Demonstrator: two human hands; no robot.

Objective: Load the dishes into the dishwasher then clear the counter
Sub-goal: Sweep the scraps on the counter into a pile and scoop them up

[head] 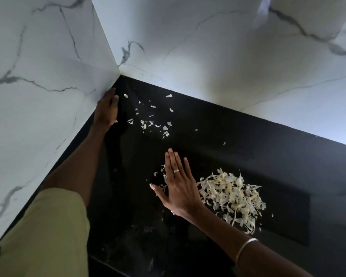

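Peel pile point(233, 198) on black bench point(248, 140), strays point(150, 120) near corner. Both hands flat, empty: left hand point(107, 109), right hand point(178, 184). We judge peels featherlight, dry; sweep, don't pinch.

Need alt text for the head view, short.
Two bare hands sweep pale peel scraps on a black counter: the right hand lies flat beside a gathered pile, the left hand reaches into the marble-walled corner near scattered scraps.

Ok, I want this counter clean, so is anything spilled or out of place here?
Yes. Pale peelings lie heaped on the black counter beside the right hand, and loose flakes are scattered toward the corner near the left hand.
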